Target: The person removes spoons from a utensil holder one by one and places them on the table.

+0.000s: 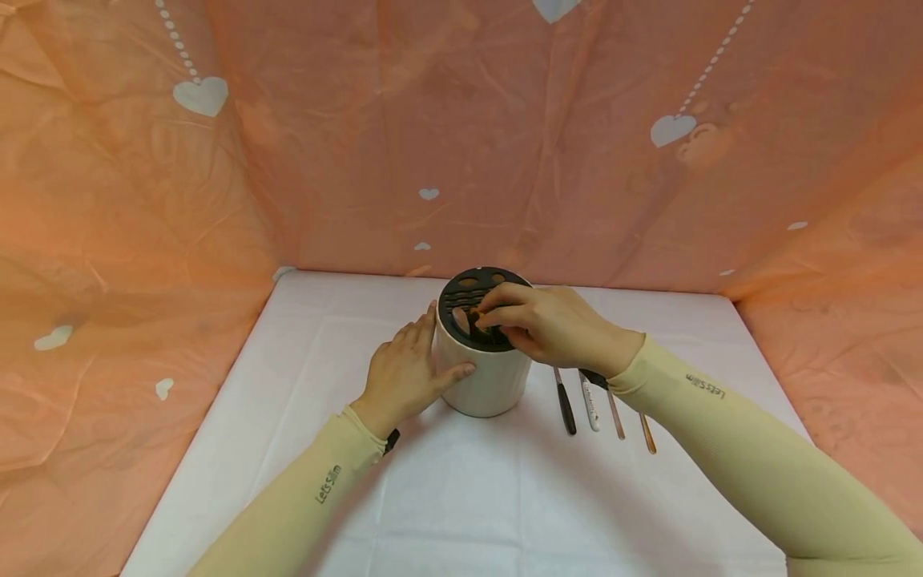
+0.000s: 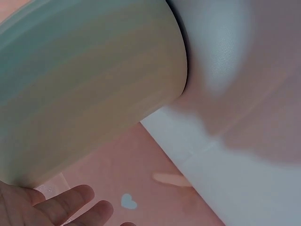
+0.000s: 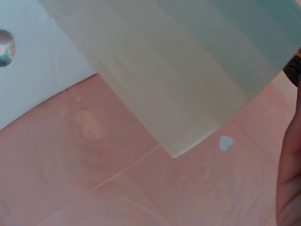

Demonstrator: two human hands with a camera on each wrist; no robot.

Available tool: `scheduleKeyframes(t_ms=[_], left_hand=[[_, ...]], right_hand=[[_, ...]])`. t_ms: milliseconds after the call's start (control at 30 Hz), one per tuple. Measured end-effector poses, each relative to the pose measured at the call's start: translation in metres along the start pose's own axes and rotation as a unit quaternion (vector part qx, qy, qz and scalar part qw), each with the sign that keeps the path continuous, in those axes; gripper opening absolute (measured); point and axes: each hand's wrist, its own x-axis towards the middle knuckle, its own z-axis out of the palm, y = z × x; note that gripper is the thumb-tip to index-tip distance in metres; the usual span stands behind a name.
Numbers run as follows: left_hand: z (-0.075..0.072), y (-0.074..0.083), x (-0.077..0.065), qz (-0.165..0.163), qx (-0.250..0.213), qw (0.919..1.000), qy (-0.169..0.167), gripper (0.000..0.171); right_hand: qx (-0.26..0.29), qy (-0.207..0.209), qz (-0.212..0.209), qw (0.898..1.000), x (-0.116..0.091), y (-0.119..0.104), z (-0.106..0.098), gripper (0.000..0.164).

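A white round utensil holder (image 1: 485, 385) with a black slotted lid (image 1: 449, 303) stands upright on the table. My left hand (image 1: 405, 365) rests against its left side, thumb across the front; in the left wrist view its fingers (image 2: 70, 202) look straight. Over the lid, my right hand (image 1: 558, 327) pinches a small orange-brown piece (image 1: 476, 315) at the slots; the fingers hide most of it, and its kind is unclear. The holder's pale ribbed wall (image 3: 178, 70) fills much of the right wrist view, with part of my right hand (image 3: 291, 179) at the edge.
Right of the holder lie several slim utensils side by side: a black handle (image 1: 566, 409), a white patterned handle (image 1: 590, 405), a copper-toned handle (image 1: 616, 417) and a gold one (image 1: 649, 437). My right forearm covers their far ends. Orange cloth (image 1: 433, 120) with hearts surrounds the white table (image 1: 447, 513).
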Motion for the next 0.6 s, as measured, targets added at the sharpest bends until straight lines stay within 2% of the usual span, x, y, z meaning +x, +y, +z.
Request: scheduleKeyframes(t_ms=[233,367,600], left_hand=[[0.0007,-0.0003,0.0,-0.006,-0.004,1.0,-0.003,0.115],[0.0009,-0.0009,0.0,-0.01,-0.004,0.9999,-0.005,0.115],[0.0007,-0.0011,0.0003,-0.008,0.001,0.9999,-0.011,0.115]], right_hand=[[-0.013,0.01,0.005,1.0,0.0019,0.0039,0.0031,0.022],[-0.01,-0.003,0.013,1.0,0.0046,0.0048,0.005,0.019],[0.008,-0.026,0.025,0.999,0.0067,0.0047,0.004,0.025]])
